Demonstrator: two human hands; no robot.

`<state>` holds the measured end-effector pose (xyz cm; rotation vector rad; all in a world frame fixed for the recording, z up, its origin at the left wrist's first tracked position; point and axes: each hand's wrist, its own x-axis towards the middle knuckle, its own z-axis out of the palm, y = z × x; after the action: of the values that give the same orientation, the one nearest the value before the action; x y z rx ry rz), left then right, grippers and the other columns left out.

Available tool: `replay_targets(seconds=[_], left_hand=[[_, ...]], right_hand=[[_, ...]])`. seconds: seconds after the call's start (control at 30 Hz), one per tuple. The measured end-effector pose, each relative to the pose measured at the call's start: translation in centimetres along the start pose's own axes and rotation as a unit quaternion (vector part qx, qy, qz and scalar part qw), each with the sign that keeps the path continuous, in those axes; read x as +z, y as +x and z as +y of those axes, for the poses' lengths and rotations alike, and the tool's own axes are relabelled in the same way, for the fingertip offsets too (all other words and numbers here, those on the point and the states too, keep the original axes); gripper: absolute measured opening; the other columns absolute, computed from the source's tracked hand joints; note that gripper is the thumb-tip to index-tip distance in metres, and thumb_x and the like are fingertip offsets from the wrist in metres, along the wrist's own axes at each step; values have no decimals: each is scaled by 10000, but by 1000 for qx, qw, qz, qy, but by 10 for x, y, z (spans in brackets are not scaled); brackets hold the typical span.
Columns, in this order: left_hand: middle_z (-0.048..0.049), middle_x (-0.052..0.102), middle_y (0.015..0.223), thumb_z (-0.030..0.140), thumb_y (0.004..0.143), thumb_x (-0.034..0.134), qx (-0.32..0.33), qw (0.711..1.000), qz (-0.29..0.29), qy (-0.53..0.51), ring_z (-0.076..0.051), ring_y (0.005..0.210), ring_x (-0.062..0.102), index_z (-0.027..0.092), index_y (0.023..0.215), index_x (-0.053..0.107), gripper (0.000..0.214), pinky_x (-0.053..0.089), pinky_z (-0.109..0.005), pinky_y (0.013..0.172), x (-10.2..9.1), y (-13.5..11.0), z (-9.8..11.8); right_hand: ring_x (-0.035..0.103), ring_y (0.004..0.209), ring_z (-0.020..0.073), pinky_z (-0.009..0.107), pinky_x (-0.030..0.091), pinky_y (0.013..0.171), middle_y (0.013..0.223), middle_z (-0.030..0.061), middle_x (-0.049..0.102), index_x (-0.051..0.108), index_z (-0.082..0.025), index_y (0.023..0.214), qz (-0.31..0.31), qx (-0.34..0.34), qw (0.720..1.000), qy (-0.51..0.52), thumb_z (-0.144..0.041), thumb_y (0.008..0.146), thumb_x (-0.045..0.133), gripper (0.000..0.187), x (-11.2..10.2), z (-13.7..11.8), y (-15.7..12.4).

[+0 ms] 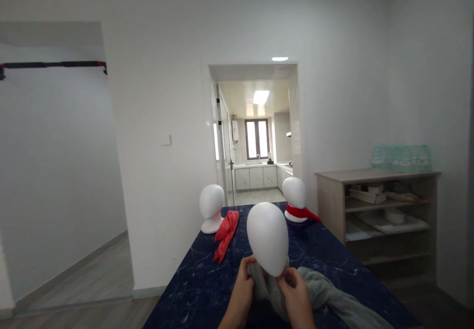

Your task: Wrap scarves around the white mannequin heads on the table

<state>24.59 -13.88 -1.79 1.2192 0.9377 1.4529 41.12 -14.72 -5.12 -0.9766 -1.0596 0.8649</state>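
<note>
A white mannequin head [267, 235] stands near me on the table, its neck hidden behind a grey-green scarf [329, 289]. My left hand [242, 282] pinches the scarf at the left side of the neck. On the other side, just under the chin, my right hand [294, 289] has its fingers closed on the same cloth. One length of the scarf trails off to the right along the tabletop, and more cloth hangs in front between my wrists.
Farther back on the dark blue marbled table [192, 269] are a left mannequin head [212, 203] with a coral scarf [226, 235] and a right mannequin head [294, 193] with a red scarf [296, 212]. A shelf unit [329, 195] bearing bottled water [402, 158] stands at right.
</note>
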Motion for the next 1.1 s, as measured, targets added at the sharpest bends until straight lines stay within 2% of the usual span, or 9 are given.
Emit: replay_targets(seconds=[0.13,0.3,0.43,0.63,0.8,0.93,1.0,1.1], left_hand=[[0,736,912,147,632,635,26,999,-39,15,-198,822,689,234,1083,607,461,523,-279,740,-2,2,2],[-5,746,930,112,599,636,45,998,-48,7,-203,836,700,232,1046,584,465,522,-271,718,-1,7,-3],[9,746,903,113,594,733,51,998,-30,28,-197,820,708,237,1046,564,499,532,-267,741,4,6,-3],[-26,761,968,148,618,835,32,997,-30,64,-219,872,732,224,1134,559,589,547,-279,760,7,1,3],[-48,766,1028,156,605,873,27,997,-27,72,-216,834,737,226,1187,511,689,559,-291,757,6,2,-5],[-97,762,1176,174,655,833,50,994,-12,95,-250,959,756,234,1271,473,716,567,-324,859,9,-1,-7],[-121,755,1218,199,671,829,61,992,-4,109,-276,1031,753,225,1307,464,733,555,-354,936,13,-4,-6],[-167,739,1269,270,740,798,54,990,19,125,-299,1085,741,198,1368,443,725,522,-397,1016,21,-8,-4]], right_hand=[[721,859,274,328,547,786,838,50,762,671,-191,868,5,36,996,83,-470,700,797,350,4,5,3],[719,796,266,335,551,756,803,58,768,682,-190,815,28,19,997,66,-417,662,825,308,10,4,3],[737,791,295,369,575,758,816,93,793,710,-185,821,23,15,997,73,-430,639,853,337,15,-5,1],[775,909,354,412,585,850,919,138,827,792,-149,963,-21,17,999,27,-371,693,741,354,20,-17,-3],[767,929,362,398,576,862,893,126,827,820,-165,893,-47,13,997,-56,-403,724,648,338,17,-22,-4],[746,933,357,410,561,888,880,131,818,819,-154,825,-63,15,996,-62,-493,821,582,413,14,-24,-6],[747,986,357,410,562,916,930,128,824,830,-151,902,-86,22,995,-42,-512,829,618,425,15,-26,-8],[753,1046,361,407,578,934,1027,115,832,822,-162,1066,-104,23,994,-22,-408,712,757,436,20,-29,-10]])
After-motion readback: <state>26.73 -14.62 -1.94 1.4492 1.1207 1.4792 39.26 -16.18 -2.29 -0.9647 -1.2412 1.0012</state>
